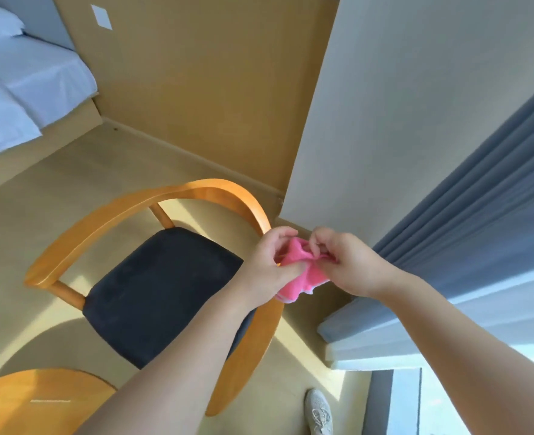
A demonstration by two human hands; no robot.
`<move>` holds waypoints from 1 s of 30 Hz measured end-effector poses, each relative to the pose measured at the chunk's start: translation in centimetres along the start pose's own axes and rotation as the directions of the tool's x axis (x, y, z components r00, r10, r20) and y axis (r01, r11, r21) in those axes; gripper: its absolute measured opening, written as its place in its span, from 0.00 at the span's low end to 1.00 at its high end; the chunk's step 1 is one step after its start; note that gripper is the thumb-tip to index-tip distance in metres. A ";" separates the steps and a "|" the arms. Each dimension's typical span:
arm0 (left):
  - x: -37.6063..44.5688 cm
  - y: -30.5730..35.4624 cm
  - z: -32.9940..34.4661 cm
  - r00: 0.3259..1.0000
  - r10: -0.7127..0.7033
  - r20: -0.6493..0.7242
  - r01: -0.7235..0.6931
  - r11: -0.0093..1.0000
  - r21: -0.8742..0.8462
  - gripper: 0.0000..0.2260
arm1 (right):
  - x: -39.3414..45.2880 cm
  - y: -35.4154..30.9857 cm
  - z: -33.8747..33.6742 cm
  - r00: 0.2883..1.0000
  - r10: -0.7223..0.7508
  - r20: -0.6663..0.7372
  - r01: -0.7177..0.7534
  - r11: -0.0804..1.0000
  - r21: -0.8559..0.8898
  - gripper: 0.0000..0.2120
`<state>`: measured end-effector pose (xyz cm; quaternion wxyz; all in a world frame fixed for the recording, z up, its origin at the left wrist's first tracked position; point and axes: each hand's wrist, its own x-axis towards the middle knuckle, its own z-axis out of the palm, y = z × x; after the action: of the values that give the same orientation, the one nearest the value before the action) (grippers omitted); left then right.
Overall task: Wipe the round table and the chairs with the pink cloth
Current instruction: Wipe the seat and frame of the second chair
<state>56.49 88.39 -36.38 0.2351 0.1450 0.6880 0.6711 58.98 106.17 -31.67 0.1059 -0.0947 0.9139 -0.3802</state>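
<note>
Both my hands hold the pink cloth [303,271] bunched up in the air above the right arm of a wooden chair [108,224]. My left hand [270,268] grips the cloth's left side with the thumb pressed on it. My right hand [344,262] pinches its upper right edge. The chair has a curved orange-brown back rail and a dark padded seat [159,293]. A part of the round wooden table [36,403] shows at the bottom left.
A bed with white sheets [24,83] stands at the upper left. A wood-panelled wall [212,89] and a white wall corner lie behind the chair. Grey-blue curtains [479,199] hang on the right by a window. My shoe [319,412] is on the floor.
</note>
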 end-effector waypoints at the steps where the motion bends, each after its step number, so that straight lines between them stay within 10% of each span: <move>1: 0.4 -0.4 0.5 1.000 -0.001 0.015 0.001 1.000 0.002 0.22 | -0.4 0.5 0.0 1.000 0.004 -0.005 -0.004 1.000 0.015 0.17; 9: 4.6 -4.6 5.5 1.000 -0.020 -0.008 0.021 0.991 0.132 0.20 | -1.3 8.7 -0.4 0.976 0.044 -0.212 -0.042 0.999 0.015 0.24; 30: 16.9 -45.4 13.2 0.978 -0.016 -0.206 0.063 0.973 0.221 0.14 | 6.5 47.3 19.0 0.979 0.120 0.163 -0.114 0.992 -0.043 0.06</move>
<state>54.29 105.73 -83.40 0.1591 0.0879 0.7833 0.5945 53.38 124.45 -79.33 0.2021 -0.0737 0.9122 -0.3486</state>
